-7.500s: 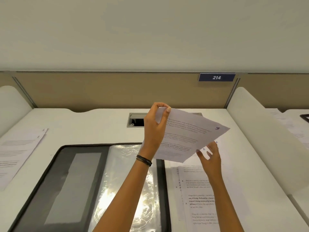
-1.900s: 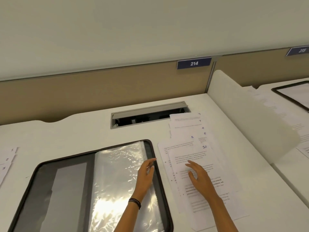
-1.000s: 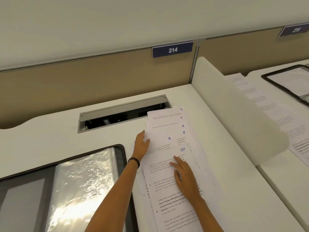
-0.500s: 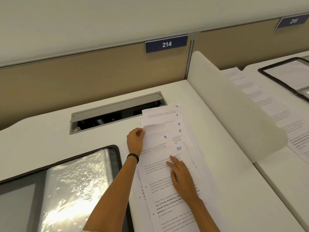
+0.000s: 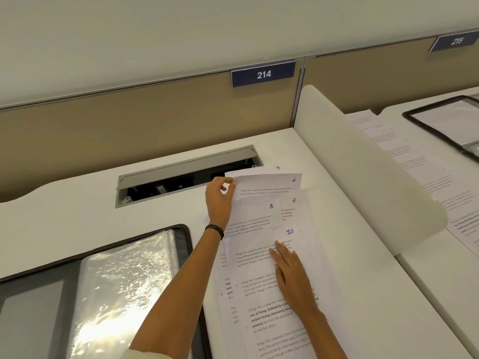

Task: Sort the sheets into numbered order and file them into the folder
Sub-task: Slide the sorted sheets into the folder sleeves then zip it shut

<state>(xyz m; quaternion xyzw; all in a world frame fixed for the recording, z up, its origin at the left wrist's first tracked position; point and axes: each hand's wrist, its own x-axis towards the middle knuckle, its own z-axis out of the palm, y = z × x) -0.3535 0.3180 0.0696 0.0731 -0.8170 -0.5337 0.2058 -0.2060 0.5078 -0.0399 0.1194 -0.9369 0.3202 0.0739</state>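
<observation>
Left hand [image 5: 220, 199] pinches the upper left corner of sheet 4 [image 5: 269, 186], thumb on top and fingers curled under the edge. That corner is raised a little off the pile. A dark wristband [image 5: 215, 230] sits on the left wrist.

Right hand [image 5: 294, 277] lies flat, fingers straight and together, pressing on sheet 10 [image 5: 291, 238], fingertips just below the handwritten number. It grips nothing.

The sheets form a fanned, overlapping pile on the white worktop [image 5: 77, 216], just right of the folder [image 5: 187, 244]. Handwritten blue numbers show at the top right corners. Sheet 9 [image 5: 272, 169] is farthest back, peeking out behind sheet 4. Sheet 8 [image 5: 255, 218] lies below sheet 4, and sheet 6 [image 5: 294, 209] is to the right of sheet 8, partly covered. Sheet 10 is nearest of the numbered ones and lies over sheets 8 and 6. More printed sheets lie under it toward the camera; their numbers are hidden.

The folder is open flat at the left, black rim, with a clear plastic sleeve [image 5: 124, 281] glaring on its right half. I see no sheet in that sleeve; the glare makes it hard to tell.

An open grey cable hatch [image 5: 181, 174] is set into the worktop behind the pile, and the top of the pile touches its right end. Blue plate 214 [image 5: 263, 74] is on the tan back panel, with plate 215 [image 5: 456, 41] farther right. A white divider [image 5: 363, 164] stands right of the pile. Beyond it are more printed pages [image 5: 404, 151] and a second folder [image 5: 440, 120].
</observation>
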